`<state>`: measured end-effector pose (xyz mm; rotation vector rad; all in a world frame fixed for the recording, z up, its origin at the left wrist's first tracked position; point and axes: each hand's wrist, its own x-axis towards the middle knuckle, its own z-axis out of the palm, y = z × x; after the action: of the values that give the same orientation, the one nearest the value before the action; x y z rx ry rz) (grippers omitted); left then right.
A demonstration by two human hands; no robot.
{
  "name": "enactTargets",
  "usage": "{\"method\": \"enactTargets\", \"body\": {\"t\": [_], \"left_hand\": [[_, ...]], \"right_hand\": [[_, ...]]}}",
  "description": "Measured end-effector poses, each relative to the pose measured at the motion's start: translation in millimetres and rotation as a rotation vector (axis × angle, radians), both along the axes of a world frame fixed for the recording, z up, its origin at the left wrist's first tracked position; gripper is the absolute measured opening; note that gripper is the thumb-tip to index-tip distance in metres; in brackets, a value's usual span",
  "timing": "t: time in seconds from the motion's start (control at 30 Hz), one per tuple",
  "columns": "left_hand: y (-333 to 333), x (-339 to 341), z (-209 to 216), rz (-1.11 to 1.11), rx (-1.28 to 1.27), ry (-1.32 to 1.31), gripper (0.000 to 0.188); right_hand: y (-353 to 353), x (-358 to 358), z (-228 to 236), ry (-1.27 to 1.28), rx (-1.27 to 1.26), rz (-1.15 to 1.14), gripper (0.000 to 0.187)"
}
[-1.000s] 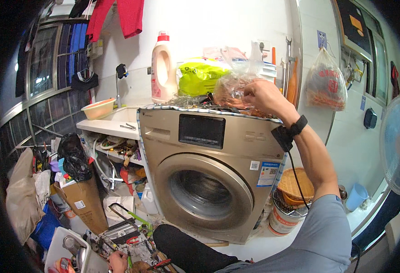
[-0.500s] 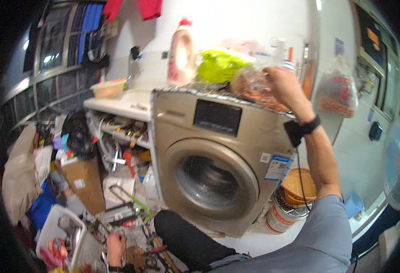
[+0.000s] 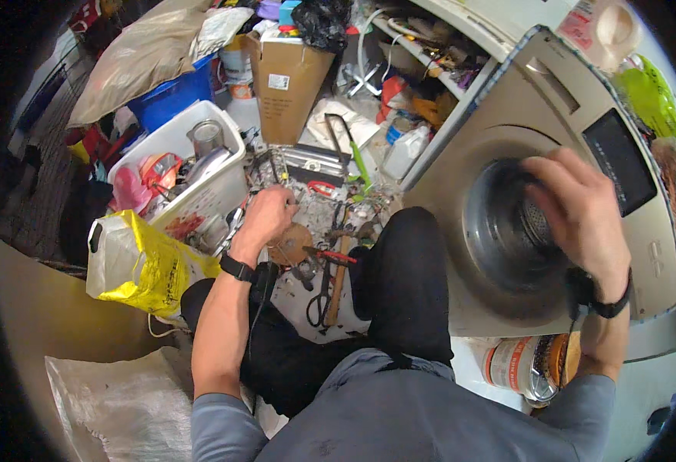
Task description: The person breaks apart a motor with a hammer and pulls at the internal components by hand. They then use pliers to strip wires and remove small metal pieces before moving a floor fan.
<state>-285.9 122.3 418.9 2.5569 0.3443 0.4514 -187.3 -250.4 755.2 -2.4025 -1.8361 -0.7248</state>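
My left hand (image 3: 268, 215) is low among loose tools on the floor, its fingers curled. What it may hold is hidden. Close by lie a round brown disc (image 3: 290, 245), red-handled pliers (image 3: 334, 256), black scissors (image 3: 318, 306) and a wooden-handled hammer (image 3: 338, 281). In front of the round door (image 3: 519, 215) of a gold washing machine (image 3: 507, 100) is my right hand (image 3: 580, 212), slightly blurred. Its thumb and fingers are apart, with nothing seen between them. Both wrists wear black bands.
Left of the tools stand a white bin (image 3: 226, 173) of odds and ends and a yellow bag (image 3: 149, 266). Behind are a cardboard box (image 3: 288, 100), a blue tub (image 3: 172, 96) and a crowded shelf (image 3: 422, 54). A bucket (image 3: 507, 366) sits beside the washer.
My right hand has come down from the plastic bag on top of the washer to the front of its door. The view has swung down and left; my left hand stays among the tools.
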Motion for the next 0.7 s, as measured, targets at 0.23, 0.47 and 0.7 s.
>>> {"method": "enactTargets", "body": {"t": [0.23, 0.47, 0.7], "left_hand": [[43, -17, 19, 0.128, 0.015, 0.085, 0.024], [61, -30, 37, 0.209, 0.002, 0.214, 0.023], [79, -36, 28, 0.218, -0.025, 0.278, 0.023]], "right_hand": [[121, 61, -112, 0.307, -0.285, 0.185, 0.019], [238, 139, -376, 0.6, -0.554, 0.025, 0.028], [189, 98, -591, 0.777, -0.832, -0.24, 0.047]]}}
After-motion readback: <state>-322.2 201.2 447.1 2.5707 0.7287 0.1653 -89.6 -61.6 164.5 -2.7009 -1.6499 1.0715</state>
